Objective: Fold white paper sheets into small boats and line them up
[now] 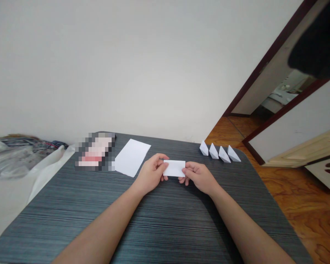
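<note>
A small white rectangle of folded paper [175, 168] is held level above the dark table [159, 227]. My left hand [153, 171] grips its left end, thumb on the face and fingers behind. At the right end, my right hand [198, 176] pinches it the same way, with some fingertips showing below the edge. To the left of my left hand lies a larger flat white sheet of paper [133, 157]. Several folded white paper boats [213, 151] stand in a row near the far right corner of the table.
A blurred-out pinkish item [96, 150] is at the table's far left. White cloth and clear plastic [19, 161] lie beyond the left edge. Behind the table rises a pale wall [126, 66]. Wooden floor [297, 198] and a doorway are to the right.
</note>
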Tool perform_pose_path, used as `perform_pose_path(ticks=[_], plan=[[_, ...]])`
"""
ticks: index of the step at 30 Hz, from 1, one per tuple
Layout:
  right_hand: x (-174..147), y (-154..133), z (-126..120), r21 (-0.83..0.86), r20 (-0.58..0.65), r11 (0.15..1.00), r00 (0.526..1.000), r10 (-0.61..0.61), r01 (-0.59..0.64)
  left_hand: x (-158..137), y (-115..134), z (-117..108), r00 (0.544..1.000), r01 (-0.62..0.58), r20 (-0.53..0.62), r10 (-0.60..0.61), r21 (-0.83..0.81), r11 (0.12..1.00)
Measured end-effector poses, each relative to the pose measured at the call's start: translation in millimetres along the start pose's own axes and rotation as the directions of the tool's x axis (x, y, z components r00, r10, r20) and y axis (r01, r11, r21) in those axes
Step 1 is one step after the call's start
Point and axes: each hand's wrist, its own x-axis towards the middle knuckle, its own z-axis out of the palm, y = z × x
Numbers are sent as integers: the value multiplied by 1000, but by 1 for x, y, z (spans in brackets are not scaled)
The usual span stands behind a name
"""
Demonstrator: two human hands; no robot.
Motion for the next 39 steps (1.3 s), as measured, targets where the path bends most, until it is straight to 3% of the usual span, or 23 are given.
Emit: perform_pose_path(ticks=[39], plan=[[0, 2, 1, 31, 29, 999, 1000, 4, -5, 1, -3, 1, 1000, 2, -3, -2, -7, 1000]])
